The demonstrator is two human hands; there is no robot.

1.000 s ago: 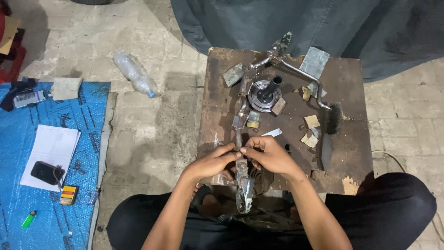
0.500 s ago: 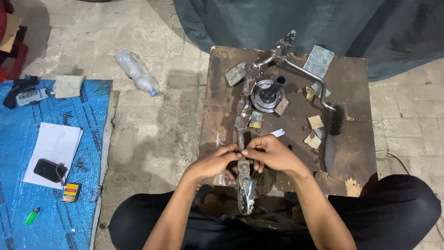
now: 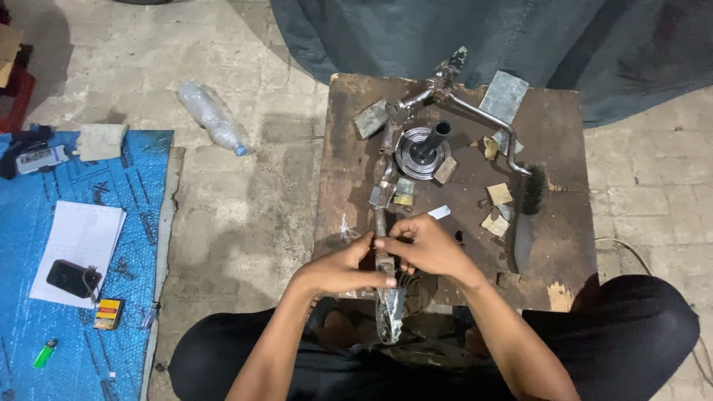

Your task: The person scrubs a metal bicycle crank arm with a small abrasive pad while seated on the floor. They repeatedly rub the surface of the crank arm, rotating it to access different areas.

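at lower centre of the frame, left hand (image 3: pixel 340 269) and right hand (image 3: pixel 429 246) both clench the long metal part (image 3: pixel 385 223), its axis running straight up-frame from the grip.

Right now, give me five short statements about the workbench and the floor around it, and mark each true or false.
1. Both hands, left hand and right hand, grip the long metal part. True.
2. A plastic bottle stands upright on the board. False: it lies on the concrete floor.
3. A wire brush lies on the wooden board. True.
4. The blue mat is right of the board. False: left.
5. A phone rests on white paper. True.
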